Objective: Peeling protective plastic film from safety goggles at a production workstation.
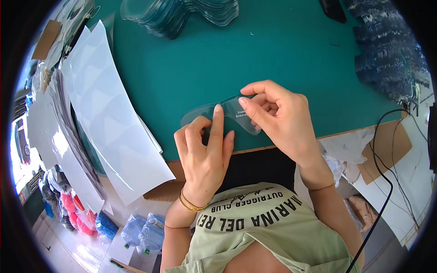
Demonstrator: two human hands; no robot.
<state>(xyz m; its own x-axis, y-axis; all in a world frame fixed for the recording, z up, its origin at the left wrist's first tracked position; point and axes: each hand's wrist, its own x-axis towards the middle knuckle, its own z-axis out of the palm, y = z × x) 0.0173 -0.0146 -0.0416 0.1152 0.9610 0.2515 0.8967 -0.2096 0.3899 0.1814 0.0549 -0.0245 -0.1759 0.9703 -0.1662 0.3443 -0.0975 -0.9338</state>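
A clear, goggle-shaped plastic lens [240, 119] with small white print lies flat at the near edge of the green tabletop. My left hand [202, 152] holds its middle, with the forefinger stretched over the upper edge and the other fingers bent. At the lens's right end is my right hand [284, 120], its thumb and forefinger close together at the upper edge and the other fingers curled beneath. Whether a thin film is between those fingertips I cannot make out. Farther away on the green surface [182, 68] stands a stack of similar clear lenses [168, 18].
Large white sheets [104, 113] lie along the left side. Dark blue, strip-like pieces [387, 50] are piled at the far right, near a black object [333, 10]. A black cable [390, 182] runs down the right. Clear plastic bags [346, 145] lie below the table edge.
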